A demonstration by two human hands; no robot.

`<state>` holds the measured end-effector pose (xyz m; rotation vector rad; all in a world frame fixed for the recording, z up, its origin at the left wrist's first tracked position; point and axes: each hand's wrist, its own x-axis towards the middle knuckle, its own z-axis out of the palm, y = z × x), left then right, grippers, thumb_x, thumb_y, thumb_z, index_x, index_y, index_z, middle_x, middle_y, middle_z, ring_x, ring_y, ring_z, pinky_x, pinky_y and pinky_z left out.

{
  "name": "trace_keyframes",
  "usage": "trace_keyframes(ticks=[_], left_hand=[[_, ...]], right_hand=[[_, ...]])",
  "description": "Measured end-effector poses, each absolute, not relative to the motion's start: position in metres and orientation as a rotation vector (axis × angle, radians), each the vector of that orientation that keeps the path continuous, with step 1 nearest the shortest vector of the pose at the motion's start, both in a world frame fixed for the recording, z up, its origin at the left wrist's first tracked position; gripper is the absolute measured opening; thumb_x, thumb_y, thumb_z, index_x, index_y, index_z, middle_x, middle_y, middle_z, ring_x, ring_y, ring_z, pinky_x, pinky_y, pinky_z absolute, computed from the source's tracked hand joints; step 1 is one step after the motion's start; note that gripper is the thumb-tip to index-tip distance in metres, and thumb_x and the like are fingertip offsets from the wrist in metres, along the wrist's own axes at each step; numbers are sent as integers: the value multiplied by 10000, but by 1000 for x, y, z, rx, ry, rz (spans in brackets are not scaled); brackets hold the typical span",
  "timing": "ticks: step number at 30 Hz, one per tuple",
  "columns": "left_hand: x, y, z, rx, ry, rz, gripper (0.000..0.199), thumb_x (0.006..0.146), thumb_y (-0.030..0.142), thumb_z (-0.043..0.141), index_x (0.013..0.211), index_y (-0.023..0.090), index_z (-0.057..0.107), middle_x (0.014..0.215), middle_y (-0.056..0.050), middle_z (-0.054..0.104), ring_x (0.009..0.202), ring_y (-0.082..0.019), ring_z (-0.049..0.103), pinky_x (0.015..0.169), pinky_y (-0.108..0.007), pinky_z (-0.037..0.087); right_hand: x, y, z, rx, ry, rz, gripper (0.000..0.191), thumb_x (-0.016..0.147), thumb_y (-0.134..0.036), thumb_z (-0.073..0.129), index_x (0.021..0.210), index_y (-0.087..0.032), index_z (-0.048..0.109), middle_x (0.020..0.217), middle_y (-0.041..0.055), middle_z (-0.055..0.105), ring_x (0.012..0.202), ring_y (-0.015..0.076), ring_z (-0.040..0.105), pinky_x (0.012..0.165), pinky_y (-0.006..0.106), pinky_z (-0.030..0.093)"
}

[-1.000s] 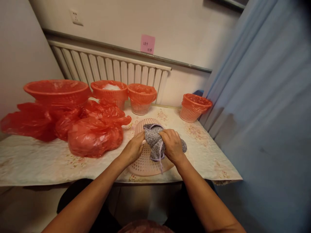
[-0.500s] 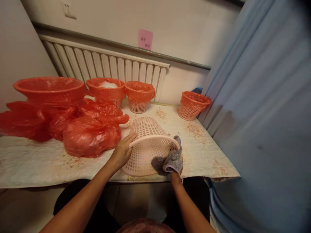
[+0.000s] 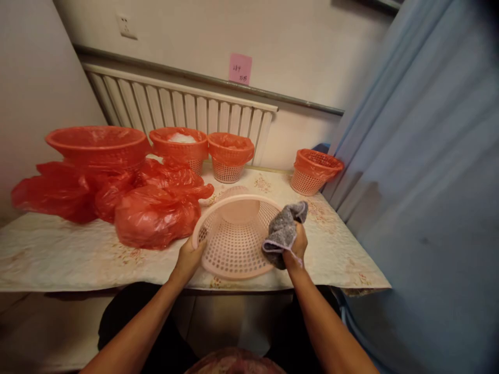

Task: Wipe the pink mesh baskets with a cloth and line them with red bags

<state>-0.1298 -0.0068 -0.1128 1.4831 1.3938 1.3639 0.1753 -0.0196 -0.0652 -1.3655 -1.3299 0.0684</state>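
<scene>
A pale pink perforated plastic basket point(image 3: 236, 249) lies tipped on the table near its front edge, its wide mouth turned toward me. My left hand point(image 3: 190, 259) grips the rim on the left side, thumb inside and fingers behind. In my right hand point(image 3: 299, 241) is a bunched grey cloth point(image 3: 283, 226) with a light purple edge. The cloth rests against the right side of the basket's rim. Most of my right fingers are hidden by the cloth.
Red plastic bags point(image 3: 158, 218) lie left of the basket. Behind them stand a wide red-lined basket point(image 3: 97, 143) and two smaller lined baskets point(image 3: 228, 174). Another lined basket point(image 3: 306, 182) stands at the back right, beside a blue curtain point(image 3: 405, 171). A flowered cloth point(image 3: 335, 249) covers the table.
The basket's mouth has tipped up and turned to face me more. My right hand with the cloth has risen along the right rim. My left hand has shifted down the left rim.
</scene>
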Motion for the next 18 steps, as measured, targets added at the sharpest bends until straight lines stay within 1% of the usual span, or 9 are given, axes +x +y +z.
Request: trace_keyframes(ticks=[3, 5, 7, 9, 13, 18], left_hand=[[-112, 1, -100, 1545, 1378, 1383, 490, 845, 364, 534, 1256, 102, 581, 1203, -139, 687, 1094, -267, 652, 982, -440, 501], [-100, 6, -89, 1697, 1363, 1371, 456, 845, 305, 506, 1252, 115, 589, 1214, -126, 684, 1104, -247, 648, 996, -423, 494], [-92, 12, -80, 1828, 1360, 1343, 432, 831, 244, 491, 1229, 124, 608, 1201, -116, 692, 1095, -237, 652, 996, -418, 499], [-86, 17, -73, 1902, 1364, 1325, 435, 799, 185, 492, 1209, 126, 625, 1198, -118, 693, 1102, -246, 649, 1009, -438, 490], [-84, 24, -60, 2048, 1315, 1316, 509, 740, 99, 506, 1234, 142, 616, 1300, -113, 635, 1228, -253, 570, 1100, -447, 409], [-84, 26, -50, 2348, 1185, 1232, 556, 763, 50, 459, 1307, 122, 553, 1340, -140, 601, 1266, -247, 542, 1093, -467, 420]], right_hand=[[186, -9, -26, -1340, -1611, -202, 173, 849, -253, 509, 997, -184, 565, 913, 61, 564, 887, 221, 511, 793, 349, 424], [185, -8, -7, -1314, -1832, -374, 220, 854, -157, 450, 1041, -166, 565, 948, 87, 568, 923, 228, 500, 812, 354, 424], [181, -8, 2, -1288, -1985, -462, 270, 852, -102, 422, 1076, -153, 566, 993, 107, 574, 955, 233, 492, 833, 360, 422], [174, -8, 5, -1256, -2083, -512, 282, 864, -93, 417, 1097, -141, 569, 1022, 120, 577, 962, 237, 487, 841, 364, 423], [163, -8, 2, -1228, -2154, -549, 275, 890, -114, 429, 1122, -128, 576, 1031, 124, 582, 946, 243, 485, 826, 368, 422], [161, -8, -3, -1256, -2108, -521, 272, 911, -140, 417, 1136, -151, 570, 1055, 117, 584, 947, 244, 483, 826, 378, 414]])
